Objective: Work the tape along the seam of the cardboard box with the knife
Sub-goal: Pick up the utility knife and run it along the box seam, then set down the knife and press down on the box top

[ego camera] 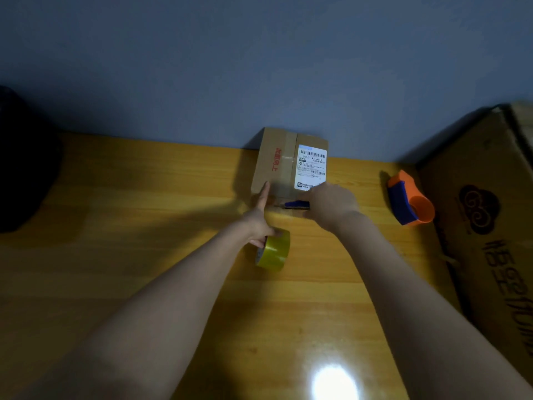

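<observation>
A small cardboard box (284,160) with a white shipping label and red print stands at the far edge of the yellow wooden table (144,226), against the wall. A strip of clear tape runs over its top seam. My right hand (328,204) is shut on a blue knife (295,204), whose blade points left along the box's near face. My left hand (261,217) holds a yellowish tape roll (274,249) with its lower fingers, while its forefinger stretches up and touches the box's near left corner.
An orange and blue tape dispenser (409,199) lies on the table to the right. A large printed cardboard box (484,215) fills the right side. A dark object (23,163) sits at the far left. A bright light reflection shows near the table's front.
</observation>
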